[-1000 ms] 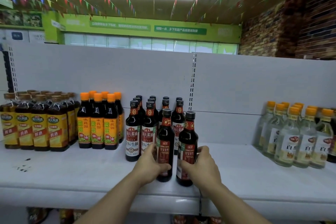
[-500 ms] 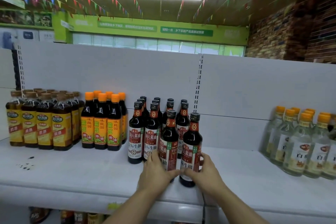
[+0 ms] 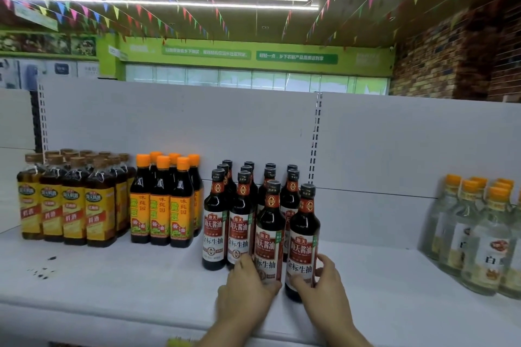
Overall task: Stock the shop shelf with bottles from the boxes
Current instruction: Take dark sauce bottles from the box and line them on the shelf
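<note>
1. Shelf: white and runs across the lower frame. There is free deck between the centre group and the right edge. No boxes in view.
2. Neighbours: yellow-label bottles sit lower left, with orange-cap bottles just right of them. Clear bottles are at the right edge, well apart from your hands.
3. Soy block: dark bottles in rows at centre, labels forward. The front pair on its left half gives you the line to match.
4. Left bottle and right bottle: both stand upright on the deck in front of the block's right half, side by side. I can't tell if they touch. The right one sits slightly nearer the front edge.
5. Left hand: fingers are curled round the base of the left bottle. Right hand: the thumb lies across the front of the right bottle and the fingers wrap its right side. Both hands are gripping low.
6. The step looks like seating the pair:
   - Slide them, don't lift.
   - Push from low down so the tall bottles don't tip.
   - Bring the right one level with the left, then both level with the front pair.
   - Stop at first contact with the row behind, since a shove could knock it over.
   - Keep labels forward and let go one hand at a time.
7. Spots: dark marks on the deck at lower left. Ignore them.
</note>
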The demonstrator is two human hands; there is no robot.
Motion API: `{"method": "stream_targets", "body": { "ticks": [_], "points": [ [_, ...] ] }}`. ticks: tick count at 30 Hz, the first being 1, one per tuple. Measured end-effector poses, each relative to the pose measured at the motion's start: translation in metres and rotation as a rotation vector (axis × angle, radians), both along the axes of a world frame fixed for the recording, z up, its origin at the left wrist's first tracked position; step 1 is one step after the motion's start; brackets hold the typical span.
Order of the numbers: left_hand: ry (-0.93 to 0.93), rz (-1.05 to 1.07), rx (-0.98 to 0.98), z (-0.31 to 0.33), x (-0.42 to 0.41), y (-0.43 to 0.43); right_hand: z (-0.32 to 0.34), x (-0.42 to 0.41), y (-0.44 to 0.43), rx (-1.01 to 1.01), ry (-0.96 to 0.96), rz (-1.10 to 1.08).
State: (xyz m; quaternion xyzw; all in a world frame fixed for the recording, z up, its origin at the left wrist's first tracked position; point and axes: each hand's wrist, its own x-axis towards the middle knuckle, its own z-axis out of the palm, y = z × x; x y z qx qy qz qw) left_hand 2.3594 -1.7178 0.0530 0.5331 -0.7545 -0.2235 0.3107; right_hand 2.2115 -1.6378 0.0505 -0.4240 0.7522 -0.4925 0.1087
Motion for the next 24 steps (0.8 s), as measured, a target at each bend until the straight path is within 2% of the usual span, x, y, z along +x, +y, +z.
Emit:
{"method": "stream_targets", "body": {
  "ticks": [6, 18, 24],
  "points": [
    [0.037, -0.023, 0.03, -0.008, 0.001, -0.003, -0.002, -0.005, -0.003, 0.021, 0.013, 0.023],
    [-0.057, 0.072, -0.013, -0.001, -0.017, -0.008, 0.002, -0.006, -0.016, 0.112, 0.092, -0.005],
    [-0.17, 0.098, -0.029, 0.003, -0.027, -0.017, -0.001, -0.005, -0.031, 0.109, 0.101, -0.035]
  ]
}}
